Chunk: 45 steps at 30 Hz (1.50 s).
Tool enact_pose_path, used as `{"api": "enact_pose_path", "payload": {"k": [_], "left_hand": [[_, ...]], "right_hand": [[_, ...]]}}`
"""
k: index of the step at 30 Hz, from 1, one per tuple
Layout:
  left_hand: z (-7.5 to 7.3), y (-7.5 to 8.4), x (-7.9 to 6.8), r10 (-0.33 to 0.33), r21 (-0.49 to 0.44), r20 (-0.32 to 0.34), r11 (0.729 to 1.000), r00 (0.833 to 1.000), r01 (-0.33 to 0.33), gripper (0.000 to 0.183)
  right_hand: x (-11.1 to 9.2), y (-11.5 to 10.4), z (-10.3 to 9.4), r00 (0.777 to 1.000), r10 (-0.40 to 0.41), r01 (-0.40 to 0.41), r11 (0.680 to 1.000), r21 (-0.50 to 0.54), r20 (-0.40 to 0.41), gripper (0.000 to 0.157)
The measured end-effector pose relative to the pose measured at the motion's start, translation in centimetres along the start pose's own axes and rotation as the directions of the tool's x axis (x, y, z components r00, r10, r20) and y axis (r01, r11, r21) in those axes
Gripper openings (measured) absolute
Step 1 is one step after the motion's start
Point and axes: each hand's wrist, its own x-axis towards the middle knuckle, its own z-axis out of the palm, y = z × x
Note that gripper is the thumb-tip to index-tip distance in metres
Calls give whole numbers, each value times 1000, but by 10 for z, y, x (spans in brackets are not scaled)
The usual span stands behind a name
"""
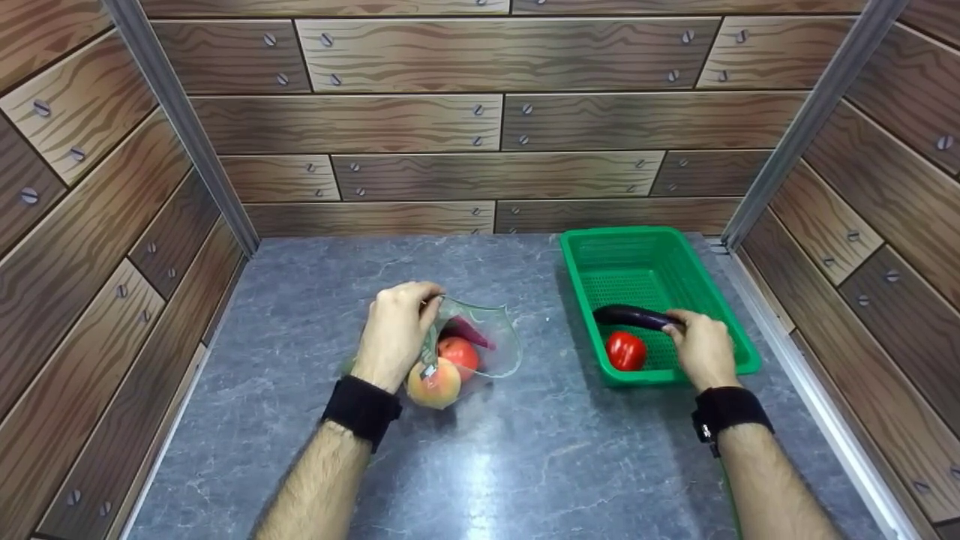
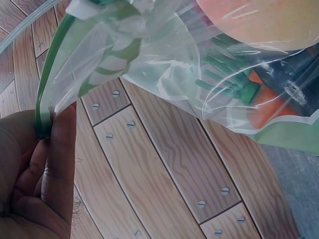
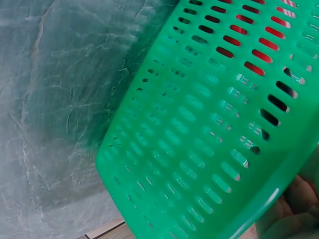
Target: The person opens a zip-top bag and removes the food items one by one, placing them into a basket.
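Note:
At the middle of the table, my left hand (image 1: 396,330) pinches the rim of a clear zip bag (image 1: 504,354) between thumb and fingers. Its green zip edge (image 2: 44,94) shows in the left wrist view. Through the plastic I see a peach (image 1: 436,384), a round red fruit (image 1: 457,355) and a dark pink piece (image 1: 469,331). A green leafy top (image 2: 232,79) and something orange (image 2: 269,107) also lie inside. Over the green basket (image 1: 581,289), my right hand (image 1: 703,349) grips one end of an eggplant (image 1: 630,316). Beside it sits a glossy red vegetable (image 1: 625,351), perhaps a bell pepper.
A grey marbled tabletop (image 1: 300,277) lies under everything, with wood-patterned panels (image 1: 420,120) behind and at both sides. The basket stands at the back right, near a metal rail (image 1: 817,405). In the right wrist view its slotted wall hides most of the contents.

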Motion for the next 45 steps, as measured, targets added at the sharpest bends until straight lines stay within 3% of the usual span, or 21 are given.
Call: {"api": "enact_pose_path", "payload": {"k": [16,22,28,37,45], "left_hand": [[-1,1,-1,8,1,11,1000,1000,-8,11],[-1,1,-1,14,6,13,1000,1000,-14,10],[-1,0,-1,13,15,16,1000,1000,-13,11],[-1,0,-1,2,0,18,1000,1000,-2,11],[-1,-1,-1,-9,3,24,1000,1000,9,12]], "right_hand": [[-3,9,2,983,39,-27,997,-71,177,34],[-4,8,0,978,55,-40,996,-75,202,35],[-3,-7,-2,983,35,-28,999,-41,182,41],[0,-33,-7,975,22,-21,1000,-8,223,61],[-7,-61,-11,980,-47,36,998,60,191,64]]}}
